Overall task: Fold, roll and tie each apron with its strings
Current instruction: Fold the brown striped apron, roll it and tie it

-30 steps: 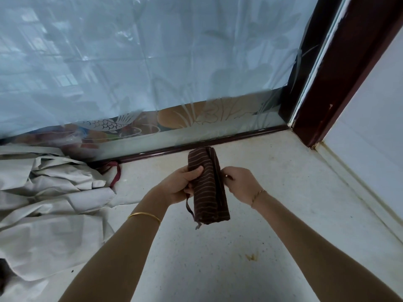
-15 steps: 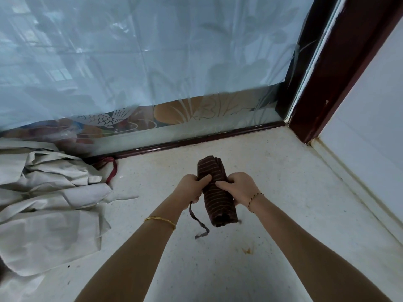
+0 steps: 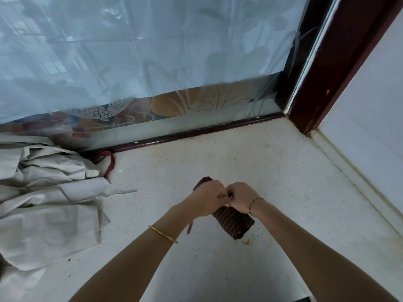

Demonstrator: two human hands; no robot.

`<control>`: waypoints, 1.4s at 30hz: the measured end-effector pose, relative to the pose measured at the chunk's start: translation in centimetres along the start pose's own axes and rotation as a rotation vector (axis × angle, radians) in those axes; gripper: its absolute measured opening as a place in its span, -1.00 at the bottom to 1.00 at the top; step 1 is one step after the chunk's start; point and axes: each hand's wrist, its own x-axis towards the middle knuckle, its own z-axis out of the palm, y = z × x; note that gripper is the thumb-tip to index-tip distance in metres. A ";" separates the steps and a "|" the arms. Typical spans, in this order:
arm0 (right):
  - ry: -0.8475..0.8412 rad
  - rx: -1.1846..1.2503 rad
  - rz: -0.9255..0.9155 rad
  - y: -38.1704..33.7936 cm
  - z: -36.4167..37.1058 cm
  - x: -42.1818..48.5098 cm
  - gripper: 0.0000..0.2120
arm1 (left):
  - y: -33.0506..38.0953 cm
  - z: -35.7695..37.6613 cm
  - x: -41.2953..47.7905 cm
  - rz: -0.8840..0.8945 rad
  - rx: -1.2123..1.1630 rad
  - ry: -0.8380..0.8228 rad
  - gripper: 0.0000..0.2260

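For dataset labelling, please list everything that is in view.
rolled apron: one, brown with pale stripes, in both hands
apron string: one, dark, hanging under left hand
heap of aprons: one, off-white, left
strap: one, dark red, beside the heap
stain: one, brownish, near the roll
speckled surface: one, whitish, underneath
etched glass pane: one, bluish, behind
wooden frame: one, dark red, right
bangle: one, gold, left wrist
bracelet: one, gold, right wrist
left hand: one, grips the roll
right hand: one, grips the roll

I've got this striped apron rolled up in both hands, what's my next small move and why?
Probably pull the string tight into a knot: the left hand and right hand grip the striped apron roll at its middle, and a loose string end hangs below the left hand.
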 end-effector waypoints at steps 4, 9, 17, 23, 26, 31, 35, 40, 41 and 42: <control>-0.106 -0.047 -0.123 0.4 -0.5 -0.5 -0.73 | -1.0 -1.0 -0.2 -0.202 -0.502 -0.072 -0.80; -0.206 0.047 -0.201 0.6 -0.7 -0.8 -0.68 | -1.2 -2.7 0.2 -0.143 -0.329 -0.075 -0.60; -0.139 0.358 -0.376 -0.5 -1.2 -2.6 -0.76 | -3.6 -5.2 0.3 -0.192 -0.473 -0.237 -0.73; -0.117 0.715 -0.320 0.0 -0.4 -3.2 -0.84 | -5.7 -4.4 -0.7 -0.172 -0.936 -0.401 -0.85; 0.026 1.035 -0.227 0.5 -0.9 -3.2 -0.85 | -6.3 -2.7 -1.3 -0.155 -0.802 -0.316 -0.87; 0.066 1.174 -0.148 1.6 -1.6 -2.9 -0.83 | -5.3 -0.8 -1.3 -0.165 -0.626 0.016 -0.87; -0.009 1.183 -0.181 1.6 -1.5 -3.2 -0.83 | -4.5 -1.6 0.2 -0.068 -0.649 0.380 -0.77; -0.103 1.191 -0.262 1.3 -1.9 -3.2 -0.72 | -2.9 -3.3 0.7 0.267 -0.841 0.257 -0.56; -0.128 1.211 -0.275 1.3 -2.0 -3.2 -0.60 | -2.7 -3.6 0.9 0.298 -0.887 0.198 -0.57; -0.155 1.234 -0.285 1.3 -2.2 -3.3 -0.51 | -2.5 -3.7 1.1 0.308 -0.951 0.127 -0.59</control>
